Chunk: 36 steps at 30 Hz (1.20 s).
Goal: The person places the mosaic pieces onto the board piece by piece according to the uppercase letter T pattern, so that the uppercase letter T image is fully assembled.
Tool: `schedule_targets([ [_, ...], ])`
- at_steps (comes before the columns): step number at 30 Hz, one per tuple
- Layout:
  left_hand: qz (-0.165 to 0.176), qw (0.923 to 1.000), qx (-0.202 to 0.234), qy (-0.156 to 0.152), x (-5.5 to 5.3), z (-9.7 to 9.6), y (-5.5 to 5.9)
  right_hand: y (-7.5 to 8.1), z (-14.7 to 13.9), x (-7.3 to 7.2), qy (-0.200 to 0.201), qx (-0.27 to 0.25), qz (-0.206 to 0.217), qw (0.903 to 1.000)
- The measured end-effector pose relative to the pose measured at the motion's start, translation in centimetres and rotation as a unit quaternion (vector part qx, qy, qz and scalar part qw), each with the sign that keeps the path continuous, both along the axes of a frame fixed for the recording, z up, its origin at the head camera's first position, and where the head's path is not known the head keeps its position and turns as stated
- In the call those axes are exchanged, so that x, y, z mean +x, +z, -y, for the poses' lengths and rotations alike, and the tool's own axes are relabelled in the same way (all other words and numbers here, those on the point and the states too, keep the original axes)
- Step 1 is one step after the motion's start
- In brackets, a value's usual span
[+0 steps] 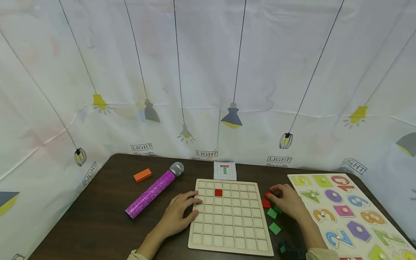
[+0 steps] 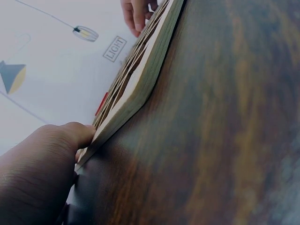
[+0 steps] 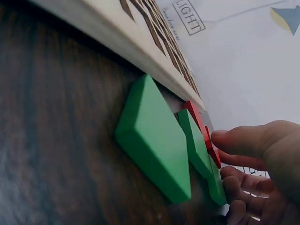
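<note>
A pale wooden grid board [image 1: 229, 249] lies on the table, with one red square tile [image 1: 218, 192] in a cell of its second row. My left hand [image 1: 175, 216] rests at the board's left edge, fingertips over the rim and fingers relaxed. Right of the board, my right hand [image 1: 287, 200] pinches a red tile [image 3: 212, 147] between thumb and fingertips, low over the table. Another red tile [image 1: 266, 204] lies just below it. Several green tiles are scattered there, among them a near green tile [image 3: 157, 140] beside the board.
A pattern card [image 1: 225, 171] with a red and green T lies behind the board. To the left are a purple microphone [image 1: 151, 194] and an orange block [image 1: 142, 175]. A number-and-shape puzzle board [image 1: 351, 224] stretches along the right, partly beneath my right forearm.
</note>
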<state>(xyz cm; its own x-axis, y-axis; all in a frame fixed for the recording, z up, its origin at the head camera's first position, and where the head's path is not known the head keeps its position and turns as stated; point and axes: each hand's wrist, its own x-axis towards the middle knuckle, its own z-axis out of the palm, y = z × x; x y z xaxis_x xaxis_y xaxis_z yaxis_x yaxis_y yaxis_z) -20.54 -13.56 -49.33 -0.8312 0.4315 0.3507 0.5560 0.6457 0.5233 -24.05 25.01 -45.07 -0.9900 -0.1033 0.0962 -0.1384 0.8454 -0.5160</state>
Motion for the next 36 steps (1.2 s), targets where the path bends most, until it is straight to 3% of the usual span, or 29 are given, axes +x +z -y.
schedule_targets([
  [9, -0.002, 1.0, 0.002, 0.002, 0.1, 0.0, 0.0, -0.2, 0.0, -0.1, -0.002, -0.01, -0.013, 0.9999],
  [17, 0.004, 1.0, 0.007, -0.001, 0.2, 0.0, 0.2, -0.3, 0.0, -0.4, -0.01, -0.058, -0.016, 0.9981],
  [26, 0.008, 0.9999, 0.009, 0.0, 0.2, 0.0, 0.1, 0.1, 0.5, -0.5, -0.004, -0.094, -0.056, 0.994],
  [36, -0.002, 1.0, -0.003, 0.004, 0.0, 0.0, -0.3, 0.4, 1.9, -0.6, -0.005, -0.181, -0.023, 0.9832],
])
